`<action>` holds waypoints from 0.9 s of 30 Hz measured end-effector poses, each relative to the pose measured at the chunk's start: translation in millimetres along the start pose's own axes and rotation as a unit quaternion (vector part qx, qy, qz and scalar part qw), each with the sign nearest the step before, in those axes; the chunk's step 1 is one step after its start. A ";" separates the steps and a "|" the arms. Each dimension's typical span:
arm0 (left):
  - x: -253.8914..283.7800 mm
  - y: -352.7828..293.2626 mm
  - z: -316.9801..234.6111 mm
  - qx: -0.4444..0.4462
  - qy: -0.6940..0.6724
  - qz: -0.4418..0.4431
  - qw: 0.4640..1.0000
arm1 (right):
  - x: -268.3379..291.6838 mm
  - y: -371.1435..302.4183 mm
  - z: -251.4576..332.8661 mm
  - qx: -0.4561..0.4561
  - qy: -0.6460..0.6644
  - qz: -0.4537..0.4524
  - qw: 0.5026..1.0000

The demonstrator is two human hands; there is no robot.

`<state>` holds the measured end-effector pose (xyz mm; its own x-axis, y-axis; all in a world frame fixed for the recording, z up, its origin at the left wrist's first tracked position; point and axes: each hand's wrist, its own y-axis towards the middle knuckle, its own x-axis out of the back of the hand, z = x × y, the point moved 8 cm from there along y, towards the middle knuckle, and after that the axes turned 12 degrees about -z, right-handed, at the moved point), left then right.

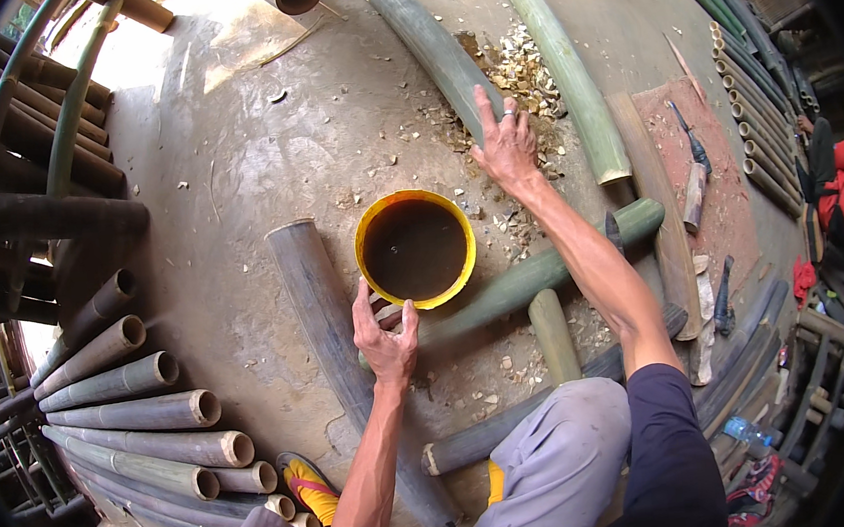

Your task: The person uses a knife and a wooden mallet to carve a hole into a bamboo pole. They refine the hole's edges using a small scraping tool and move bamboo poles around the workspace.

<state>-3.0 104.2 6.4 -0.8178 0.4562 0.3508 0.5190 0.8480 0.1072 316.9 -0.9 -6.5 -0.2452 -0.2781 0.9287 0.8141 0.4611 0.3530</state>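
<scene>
Chips (pixel 530 81) are lying beyond the yellow-rimmed, dark-centred bucket (pixel 411 196) my left hand (pixel 386 347) is pinching, my spread right hand (pixel 509 147) touching bamboo (pixel 428 44).

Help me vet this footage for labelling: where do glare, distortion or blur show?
Head view throughout: glare whitens the floor toward the top; poles at lower right look bowed near the edge; bucket, left hand and right hand look fairly sharp.

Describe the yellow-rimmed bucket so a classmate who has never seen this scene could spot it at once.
Start at the brown floor and go to the person's left hand, near the middle. Just beyond that hand sits the bucket, seen from above. Among long bamboo poles, it alone is round and yellow-edged, with dark liquid inside.
</scene>
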 end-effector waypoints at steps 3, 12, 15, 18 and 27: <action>2.8 0.6 2.1 0.006 0.002 -0.002 1.000 | -5.6 9.8 -40.2 -0.141 0.214 0.036 0.966; 8.1 1.5 1.8 0.013 0.004 -0.007 1.000 | 20.9 -16.3 -40.2 -0.093 0.064 0.039 0.993; -1.4 -0.1 -1.0 0.002 0.003 0.002 1.000 | 12.5 -20.8 -66.8 -0.071 -0.088 -0.050 0.992; -0.2 0.1 1.4 -0.001 0.004 0.005 1.000 | 10.6 -20.2 -94.9 -0.102 -0.080 -0.049 0.990; -29.0 12.9 7.2 0.024 -0.039 0.053 0.998 | 48.4 -24.3 -120.2 -0.114 0.015 -0.027 0.993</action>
<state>25.7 103.9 -9.1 -0.7766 0.5626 0.2836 0.5933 0.8045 0.0284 348.5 -126.9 16.2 -0.2798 -0.3232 0.9040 0.8989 0.2426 0.3649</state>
